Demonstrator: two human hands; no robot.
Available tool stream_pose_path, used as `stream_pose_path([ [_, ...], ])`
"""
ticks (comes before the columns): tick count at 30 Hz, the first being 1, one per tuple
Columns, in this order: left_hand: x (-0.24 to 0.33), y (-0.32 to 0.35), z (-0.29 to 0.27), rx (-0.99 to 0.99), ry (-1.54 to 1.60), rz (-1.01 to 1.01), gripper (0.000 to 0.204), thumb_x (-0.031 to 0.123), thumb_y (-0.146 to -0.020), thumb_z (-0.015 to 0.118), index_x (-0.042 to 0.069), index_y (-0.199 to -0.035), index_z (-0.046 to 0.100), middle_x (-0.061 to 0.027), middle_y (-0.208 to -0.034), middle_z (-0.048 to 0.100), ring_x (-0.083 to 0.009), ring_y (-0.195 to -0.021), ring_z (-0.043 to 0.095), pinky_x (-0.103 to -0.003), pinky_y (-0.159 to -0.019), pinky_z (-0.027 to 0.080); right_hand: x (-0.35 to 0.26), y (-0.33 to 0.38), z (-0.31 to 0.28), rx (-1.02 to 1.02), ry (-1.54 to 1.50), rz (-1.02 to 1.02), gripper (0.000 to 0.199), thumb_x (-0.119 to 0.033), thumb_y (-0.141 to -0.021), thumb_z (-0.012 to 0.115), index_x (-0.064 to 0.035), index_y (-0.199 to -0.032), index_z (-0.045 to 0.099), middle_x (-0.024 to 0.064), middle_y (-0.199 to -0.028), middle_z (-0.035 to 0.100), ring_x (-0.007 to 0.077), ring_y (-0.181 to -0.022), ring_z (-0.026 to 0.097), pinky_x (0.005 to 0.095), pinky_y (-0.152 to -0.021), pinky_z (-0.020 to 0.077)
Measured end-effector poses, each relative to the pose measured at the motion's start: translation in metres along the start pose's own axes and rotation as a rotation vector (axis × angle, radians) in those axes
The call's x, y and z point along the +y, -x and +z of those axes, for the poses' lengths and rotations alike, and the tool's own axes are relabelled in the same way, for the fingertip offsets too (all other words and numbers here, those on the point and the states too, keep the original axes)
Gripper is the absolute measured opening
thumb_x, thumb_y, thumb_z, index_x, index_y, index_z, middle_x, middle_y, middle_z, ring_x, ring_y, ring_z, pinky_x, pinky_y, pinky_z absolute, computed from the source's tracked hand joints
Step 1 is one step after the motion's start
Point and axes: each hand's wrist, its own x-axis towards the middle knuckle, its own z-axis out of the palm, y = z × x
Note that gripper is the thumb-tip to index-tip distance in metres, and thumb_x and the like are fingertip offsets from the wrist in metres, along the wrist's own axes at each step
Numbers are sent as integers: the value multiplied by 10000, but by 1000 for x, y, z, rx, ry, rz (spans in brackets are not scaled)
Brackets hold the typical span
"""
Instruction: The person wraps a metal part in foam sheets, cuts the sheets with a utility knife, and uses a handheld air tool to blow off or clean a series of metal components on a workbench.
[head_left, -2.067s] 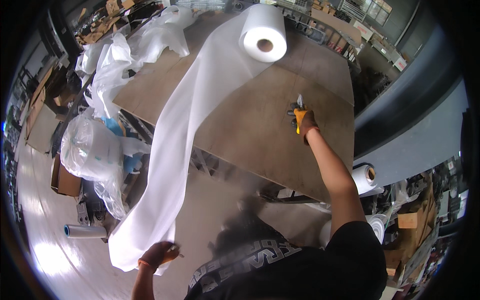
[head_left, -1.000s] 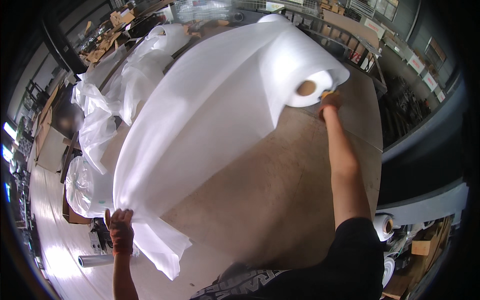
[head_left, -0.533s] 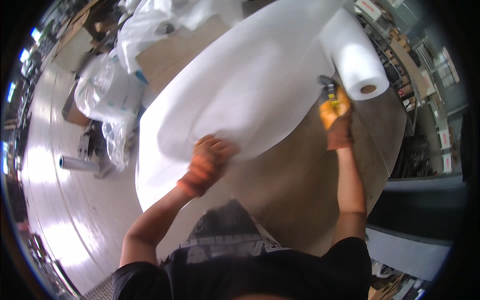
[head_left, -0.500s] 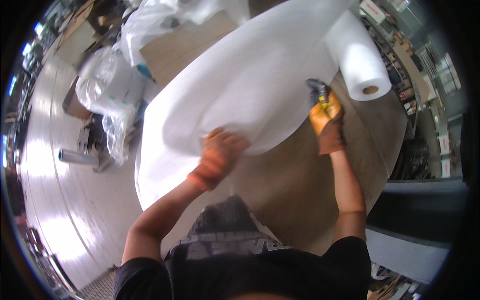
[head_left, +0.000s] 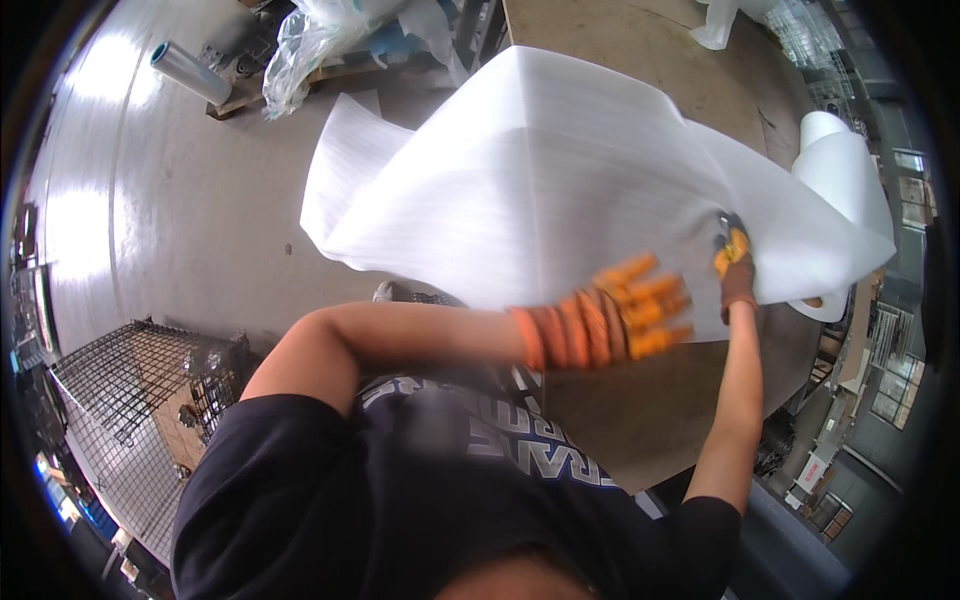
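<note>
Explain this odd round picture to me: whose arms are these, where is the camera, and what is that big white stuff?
The camera sits on a person's head and looks down, so you see their own dark shirt and both arms; the wide lens bends everything round. Both hands wear orange gloves. The left hand lies spread on a large white foam sheet. The right hand grips a small tool at the sheet's edge; I cannot tell what kind. The sheet runs off a white roll lying on a brown worktable. On the floor stand a wire cage and bundled plastic wrap.
</note>
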Motion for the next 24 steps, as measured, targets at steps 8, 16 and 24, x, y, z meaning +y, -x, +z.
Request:
stream_pose_path([
  [8,-102,2,31,-446,-276,-255,780,596,-845,477,102,-1436,358,-168,-1493,309,-325,-1420,210,-535,-1157,46,15,37,-89,387,-343,276,265,-147,-948,499,-75,-1187,589,73,-1089,631,168,-942,597,295,-801,490],
  [16,-128,-139,129,-646,-276,-147,682,505,-869,463,116,-1425,389,-128,-1478,359,-303,-1368,323,-508,-1116,184,-157,229,-40,21,-850,213,305,-164,-941,553,-55,-1226,554,87,-1107,630,194,-994,605,333,-820,494],
  [24,-162,-221,132,-55,448,-300,368,240,-820,583,86,-1154,572,-101,-909,660,-251,-787,596,-374,-665,449,-52,154,-11,286,229,-265,322,-239,-988,452,-7,-1171,581,98,-1135,591,194,-1020,571,274,-833,504],
])
